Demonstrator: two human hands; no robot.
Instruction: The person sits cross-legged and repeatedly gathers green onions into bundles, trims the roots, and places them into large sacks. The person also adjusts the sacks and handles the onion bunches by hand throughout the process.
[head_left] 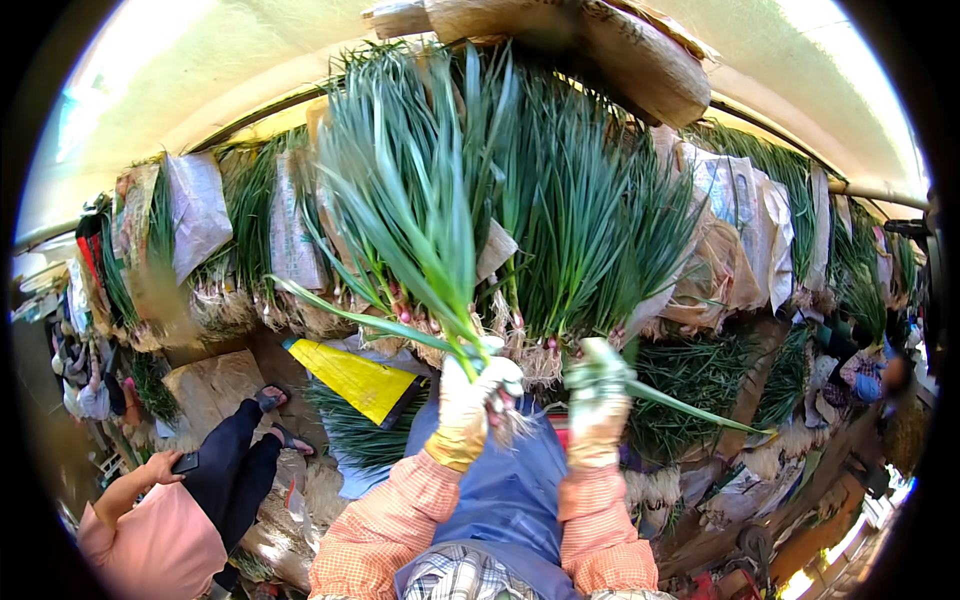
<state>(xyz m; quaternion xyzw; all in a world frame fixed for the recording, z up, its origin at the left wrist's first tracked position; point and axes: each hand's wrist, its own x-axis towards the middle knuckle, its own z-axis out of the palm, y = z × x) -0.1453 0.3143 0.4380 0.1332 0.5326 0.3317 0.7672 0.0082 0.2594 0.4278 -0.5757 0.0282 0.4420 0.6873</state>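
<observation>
My left hand (pixel 478 392), in a pale glove with a yellow cuff, is closed round the lower stems of a bunch of green onions (pixel 440 245). Their long leaves fan up and away from me, and whitish roots (pixel 512 420) hang below my fingers. To its right my gloved right hand (pixel 597 395) is smeared by motion. It looks closed on a long green onion leaf (pixel 695 403), which sticks out to the right. Directly beyond both hands stands a dense pile of green onions (pixel 570 220) with reddish bulbs and pale roots.
More onion bundles (pixel 695 390) lie to the right, beside sacking (pixel 715 270). A yellow triangular piece (pixel 355 378) lies left of my left hand. At the lower left a person (pixel 165 530) in pink holds a phone; another person (pixel 868 372) is far right. Rolled cardboard (pixel 640 65) tops the pile.
</observation>
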